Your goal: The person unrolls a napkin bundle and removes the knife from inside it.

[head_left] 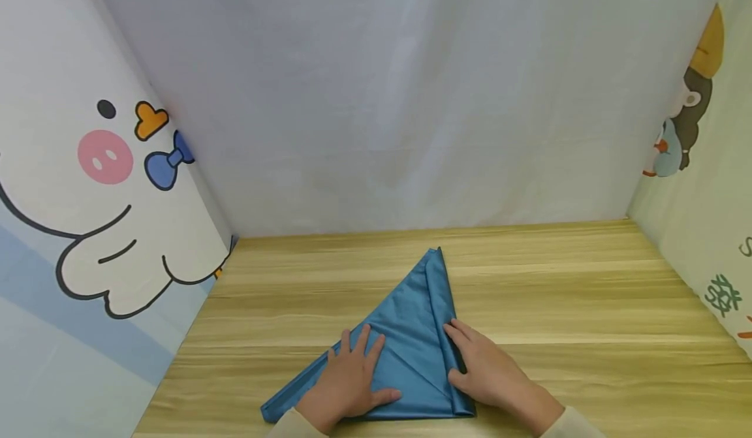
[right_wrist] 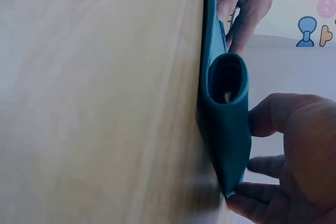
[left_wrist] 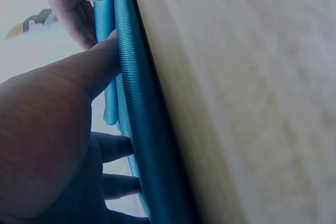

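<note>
A shiny blue cloth (head_left: 405, 343), folded into a triangle, lies on the wooden table, its tip pointing away from me. Its right side is turned over into a long roll (head_left: 442, 320), and the roll's hollow end (right_wrist: 228, 85) shows in the right wrist view. With fingers spread, my left hand (head_left: 349, 379) presses flat on the left part of the cloth. My right hand (head_left: 493, 369) rests on the roll, fingertips and thumb touching it along its length. In the left wrist view, the cloth's thick near edge (left_wrist: 142, 103) runs beside the left fingers.
The table (head_left: 587, 307) extends around the cloth on both sides. A pale curtain (head_left: 382, 98) stands along its back edge. Printed panels flank it, with a white cartoon bird (head_left: 76, 183) on the left and small cartoon figures (head_left: 696, 98) on the right.
</note>
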A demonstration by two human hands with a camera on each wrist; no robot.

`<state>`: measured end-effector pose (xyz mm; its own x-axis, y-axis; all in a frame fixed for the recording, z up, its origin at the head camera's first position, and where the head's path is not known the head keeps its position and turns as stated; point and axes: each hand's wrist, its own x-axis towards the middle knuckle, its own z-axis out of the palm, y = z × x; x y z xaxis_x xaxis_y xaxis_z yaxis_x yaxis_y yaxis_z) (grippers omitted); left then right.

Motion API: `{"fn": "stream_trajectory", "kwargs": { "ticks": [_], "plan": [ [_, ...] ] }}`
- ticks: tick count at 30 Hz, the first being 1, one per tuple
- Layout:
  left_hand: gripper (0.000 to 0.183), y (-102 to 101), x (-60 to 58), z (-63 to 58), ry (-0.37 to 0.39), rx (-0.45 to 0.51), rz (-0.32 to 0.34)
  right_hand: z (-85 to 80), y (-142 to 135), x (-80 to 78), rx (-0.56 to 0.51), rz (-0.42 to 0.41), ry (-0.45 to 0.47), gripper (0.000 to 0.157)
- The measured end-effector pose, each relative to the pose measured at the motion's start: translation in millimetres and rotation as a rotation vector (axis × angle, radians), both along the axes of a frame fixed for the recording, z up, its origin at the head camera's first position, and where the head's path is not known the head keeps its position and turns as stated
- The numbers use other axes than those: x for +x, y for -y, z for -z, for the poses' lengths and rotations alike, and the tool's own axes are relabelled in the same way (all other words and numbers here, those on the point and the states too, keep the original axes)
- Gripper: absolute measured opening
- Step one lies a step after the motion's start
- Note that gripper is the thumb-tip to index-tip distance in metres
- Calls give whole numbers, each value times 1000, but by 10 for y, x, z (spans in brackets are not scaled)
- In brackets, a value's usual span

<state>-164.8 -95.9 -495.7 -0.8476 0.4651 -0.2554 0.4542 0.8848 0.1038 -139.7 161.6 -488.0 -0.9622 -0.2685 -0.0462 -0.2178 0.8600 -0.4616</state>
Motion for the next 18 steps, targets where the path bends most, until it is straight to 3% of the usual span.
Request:
{"fn": "stream_trajectory", "kwargs": {
  "ticks": [7,12,15,18],
  "plan": [
    [100,-16,10,-25,3,-1,-7,-29,47,22,4,-131,-103,58],
    [99,-89,57,-91,-13,-52,20,-61,134,33,26,-235,-112,58],
    [98,-154,105,-119,11,-79,55,-48,153,36,65,-245,-108,61],
    [95,-198,149,-121,64,-81,51,-28,145,47,82,-231,-102,62]
  ]
}}
